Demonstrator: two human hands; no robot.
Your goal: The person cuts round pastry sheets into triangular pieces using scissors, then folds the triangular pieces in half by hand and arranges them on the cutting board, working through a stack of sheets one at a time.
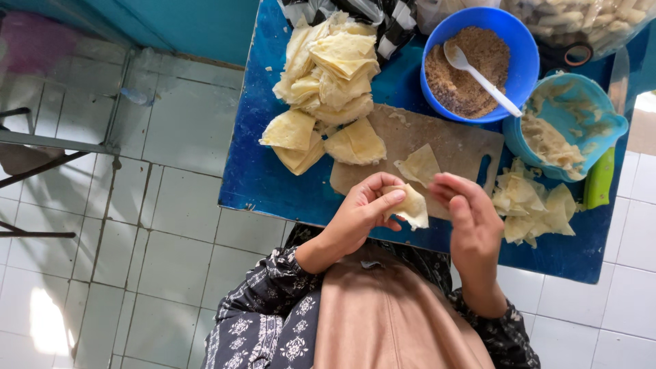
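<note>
My left hand (pixel 359 215) pinches a small folded piece of pale yellow dough wrapper (pixel 411 206) over the near edge of a wooden cutting board (pixel 444 143). My right hand (pixel 468 219) hovers just right of it, fingers curled and apart, its fingertips close to the wrapper but not clearly gripping it. Another folded wrapper (pixel 418 165) lies on the board just beyond my hands.
A blue table (pixel 256 171) carries a pile of folded wrappers (pixel 328 82), a blue bowl of brown crumbs (pixel 471 65) with a white spoon (pixel 482 78), a light blue bowl of filling (pixel 567 126), wrapper scraps (pixel 529 205) and a green-handled knife (pixel 601 178). Tiled floor lies left.
</note>
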